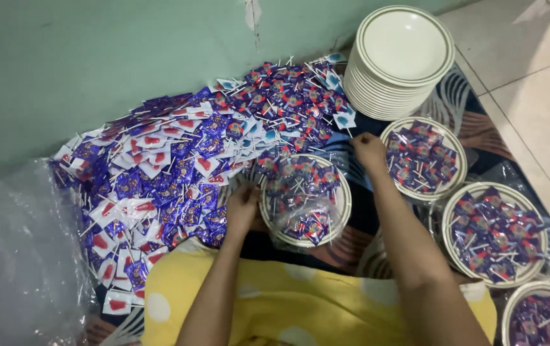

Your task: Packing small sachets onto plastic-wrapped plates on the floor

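- Green wall point(95, 57) closes the top and left; the pile of wrapped lollipops point(179, 160) runs right up to its foot, no gap there.
- Tiled floor point(531, 83) is bare at upper right, the only open room.
- Patterned mat point(358, 237) carries everything; its right edge meets the tiles.
- Crumpled clear plastic sheet point(18, 256) fills the lower left, touching the pile's edge.
- Yellow spotted cloth point(287, 301) covers the person's lap at bottom centre, between the two forearms.
- Stack of empty plates point(400, 57) sits at top right, just beside the pile's far end.
- Filled plates crowd the right side in a line: one point(423, 157) just right of the right hand, a second point(494, 234) lower, a third point(541, 317) cut by the frame corner.
- Centre plate point(305, 198), part filled with lollipops, lies between the hands.
- Left hand point(243, 208) rests at that plate's left rim, fingers curled down; grip cannot be told.
- Right hand point(369, 150) is above and right of the plate, fingers pinched on a lollipop stick point(352, 133) at the pile's edge.
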